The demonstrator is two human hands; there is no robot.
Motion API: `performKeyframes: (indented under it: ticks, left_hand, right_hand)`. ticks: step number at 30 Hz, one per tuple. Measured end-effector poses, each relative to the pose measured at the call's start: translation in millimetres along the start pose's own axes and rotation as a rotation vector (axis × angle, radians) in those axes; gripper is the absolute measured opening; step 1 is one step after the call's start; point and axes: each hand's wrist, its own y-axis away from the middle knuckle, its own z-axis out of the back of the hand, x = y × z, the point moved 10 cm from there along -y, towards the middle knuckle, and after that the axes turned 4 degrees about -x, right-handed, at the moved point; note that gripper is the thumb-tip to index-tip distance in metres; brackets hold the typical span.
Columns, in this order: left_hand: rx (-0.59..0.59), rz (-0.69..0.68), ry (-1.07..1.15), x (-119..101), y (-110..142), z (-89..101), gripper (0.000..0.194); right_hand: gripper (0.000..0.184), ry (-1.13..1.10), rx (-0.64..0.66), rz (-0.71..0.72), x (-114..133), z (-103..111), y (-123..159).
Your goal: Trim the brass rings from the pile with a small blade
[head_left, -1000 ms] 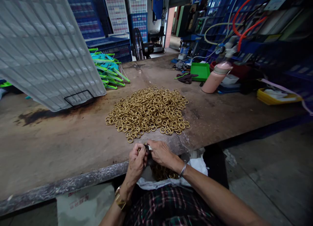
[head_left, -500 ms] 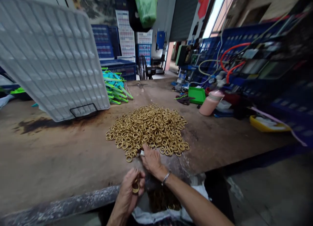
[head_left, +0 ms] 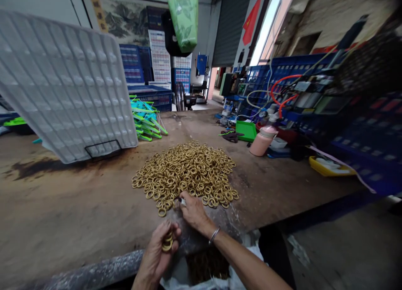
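Note:
A heap of brass rings [head_left: 186, 173] lies on the worn brown table [head_left: 72, 214] in front of me. My left hand [head_left: 160, 249] is curled at the table's near edge and holds a small stack of brass rings [head_left: 167, 242]. My right hand [head_left: 193, 212] reaches into the near edge of the heap, fingers pinched round a small pale tool [head_left: 182, 201] whose tip is among the rings. Below the table edge, a white bag [head_left: 188, 277] holds more rings.
A large white grid tray [head_left: 63, 89] leans at the back left, with green and blue plastic parts [head_left: 146, 118] beside it. A pink flask [head_left: 262, 140], a green tray [head_left: 246, 130] and a yellow tray [head_left: 328, 166] stand at the right. Blue crates line the background.
My hands parted from in front of me. The right hand reached forward to the heap's near edge; the left now holds stacked rings. My view tilted upward.

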Motion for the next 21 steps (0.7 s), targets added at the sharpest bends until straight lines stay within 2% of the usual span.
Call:
performKeyframes:
  ticks: [2,5,10,14,17,19,21]
  left_hand:
    - [0.045,-0.088,-0.075,-8.6,0.9,-8.6,0.033]
    - [0.052,-0.197,-0.205,-15.3,2.2,-17.0,0.039]
    - [0.103,-0.266,-0.399,-7.8,3.0,-30.8,0.038]
    - [0.048,-0.348,-0.53,-9.6,4.8,-29.4,0.036]
    - [-0.011,-0.469,-0.634,-18.6,11.1,-28.9,0.03]
    - [-0.003,-0.552,-0.685,-23.4,17.1,-33.3,0.024]
    - [0.012,-0.566,-0.713,-22.8,19.8,-35.8,0.023]
  right_hand:
    - [0.019,-0.093,-0.017,0.044,0.1,5.7,7.5]
    - [0.018,-0.193,-0.021,0.108,3.0,15.8,21.6]
    - [0.014,-0.304,0.045,0.168,14.0,26.7,39.5]
    - [0.017,-0.502,0.06,-0.013,3.2,26.2,43.2]
    - [0.027,-0.668,0.11,-0.17,-8.6,14.2,48.0]
    - [0.033,-0.757,0.165,-0.238,-12.9,4.0,51.8]
    - [0.034,-0.801,0.188,-0.268,-15.2,-1.7,53.3]
